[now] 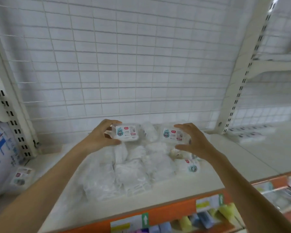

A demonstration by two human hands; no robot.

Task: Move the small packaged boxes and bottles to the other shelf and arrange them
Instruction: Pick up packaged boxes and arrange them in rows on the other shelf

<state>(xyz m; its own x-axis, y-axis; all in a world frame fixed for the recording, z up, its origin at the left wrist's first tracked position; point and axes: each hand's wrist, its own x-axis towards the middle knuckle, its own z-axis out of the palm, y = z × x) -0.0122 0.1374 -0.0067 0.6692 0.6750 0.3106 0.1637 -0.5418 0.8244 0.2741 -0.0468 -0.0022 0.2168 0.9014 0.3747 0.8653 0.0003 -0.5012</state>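
My left hand (102, 135) grips a small clear packaged box (127, 133) with a white label, thumb under it and fingers over its top. My right hand (194, 141) holds a second, matching box (173, 134) the same way. Both boxes are raised a little above the white shelf (225, 153), near its back. Below them lie several more clear plastic packs (133, 172) in a loose pile. One labelled pack (191, 166) lies at the pile's right edge, and another (22, 176) lies apart at the far left.
A white wire grid panel (124, 64) backs the shelf, with slotted uprights (15, 121) left and right. A large white sack with blue print (0, 148) stands at the left. An orange price rail (171, 211) edges the front, with coloured goods below.
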